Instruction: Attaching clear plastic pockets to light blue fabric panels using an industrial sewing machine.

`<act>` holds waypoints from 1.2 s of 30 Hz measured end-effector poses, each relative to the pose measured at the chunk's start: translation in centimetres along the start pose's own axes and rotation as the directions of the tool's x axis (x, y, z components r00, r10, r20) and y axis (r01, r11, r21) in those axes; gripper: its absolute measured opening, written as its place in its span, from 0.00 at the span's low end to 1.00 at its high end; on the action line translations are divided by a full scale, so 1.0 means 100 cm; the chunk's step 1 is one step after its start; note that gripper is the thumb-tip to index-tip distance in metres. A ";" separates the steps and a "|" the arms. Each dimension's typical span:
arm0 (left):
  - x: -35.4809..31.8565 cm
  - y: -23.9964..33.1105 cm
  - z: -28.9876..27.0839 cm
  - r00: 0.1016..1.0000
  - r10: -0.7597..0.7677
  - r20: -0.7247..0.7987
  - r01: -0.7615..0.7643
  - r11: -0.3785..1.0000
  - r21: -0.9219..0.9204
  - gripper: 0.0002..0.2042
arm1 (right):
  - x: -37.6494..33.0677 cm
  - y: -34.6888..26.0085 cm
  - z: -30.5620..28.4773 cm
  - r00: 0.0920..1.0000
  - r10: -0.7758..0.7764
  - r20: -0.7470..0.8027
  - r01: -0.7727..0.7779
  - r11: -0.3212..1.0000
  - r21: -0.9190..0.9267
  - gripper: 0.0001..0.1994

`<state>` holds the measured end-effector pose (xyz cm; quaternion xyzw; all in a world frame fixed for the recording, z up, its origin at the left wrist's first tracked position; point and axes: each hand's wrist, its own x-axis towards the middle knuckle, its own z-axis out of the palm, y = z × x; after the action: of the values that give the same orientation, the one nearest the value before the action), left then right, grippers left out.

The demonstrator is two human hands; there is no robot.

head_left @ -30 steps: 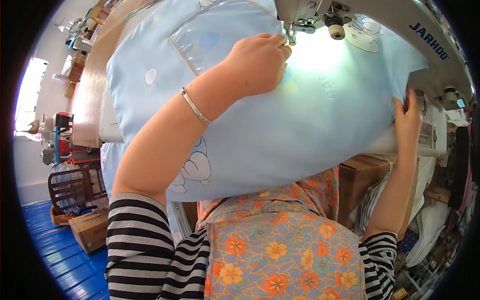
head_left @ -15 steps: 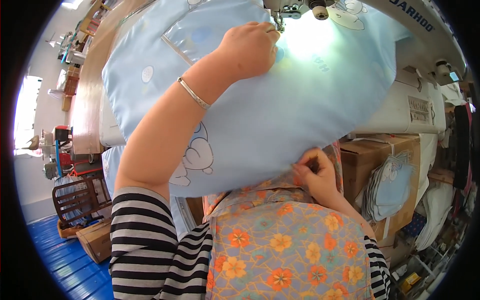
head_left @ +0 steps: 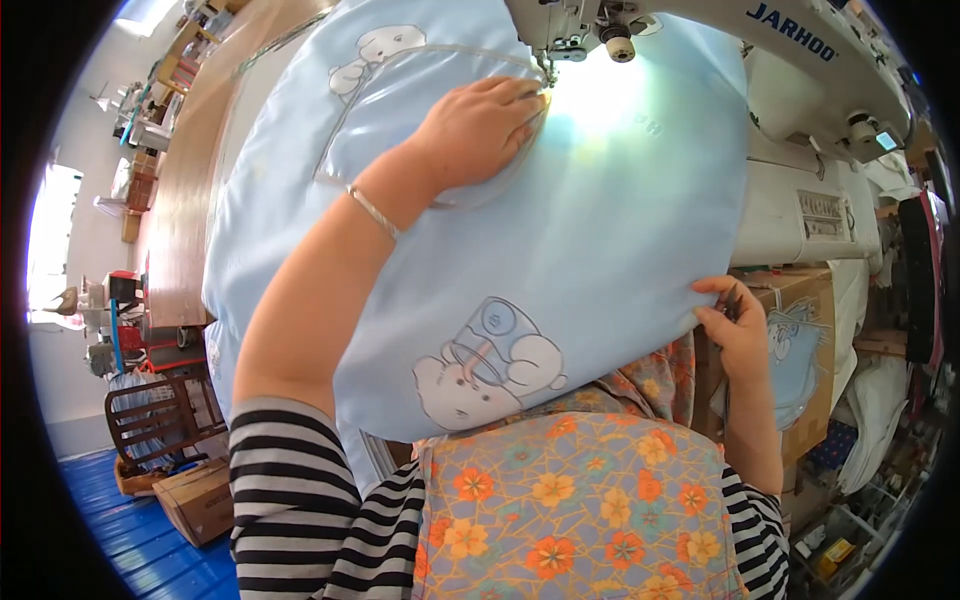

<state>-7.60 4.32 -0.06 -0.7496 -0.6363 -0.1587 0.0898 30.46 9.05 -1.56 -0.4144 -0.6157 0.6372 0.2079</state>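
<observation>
A large light-blue fabric piece with printed cartoon bears lies over the sewing machine bed and hangs toward my lap. On it sits a clear, shiny rounded panel with an edging strip. My left hand lies flat on this panel, fingers stretched out, the tips just beside the presser foot. My right hand is at the fabric's near right edge, with thumb and forefinger at the rim. Its curled fingers hold a small dark object, mostly hidden, whose kind I cannot make out.
The sewing machine head arches over the far right, its lamp lighting the fabric. At right stands a cardboard box with blue cut pieces against it. A wooden chair and another carton stand at left.
The fabric has turned and shifted, bringing a whole printed bear into view near my lap. My left hand has moved slightly left and nearer; my right hand has moved right along the fabric edge.
</observation>
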 end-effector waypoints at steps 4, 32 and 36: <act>-0.001 0.016 0.003 0.998 -0.041 -0.057 0.044 0.997 0.057 0.16 | 0.014 -0.018 -0.023 0.999 0.020 -0.030 -0.024 0.993 -0.116 0.15; -0.045 0.053 -0.023 0.984 -0.177 0.030 0.179 0.952 -0.249 0.15 | 0.103 -0.087 0.058 0.630 -0.691 0.354 0.692 0.294 -0.659 0.11; -0.098 0.045 -0.055 0.948 -0.319 -0.009 0.316 0.942 -0.116 0.14 | 0.118 -0.087 0.105 0.498 -0.647 0.577 0.831 0.167 -0.530 0.13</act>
<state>-5.24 -7.44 1.94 -0.6388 -0.7375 -0.2173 0.0291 13.37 13.15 2.49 -0.0303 -0.9593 0.1661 0.2265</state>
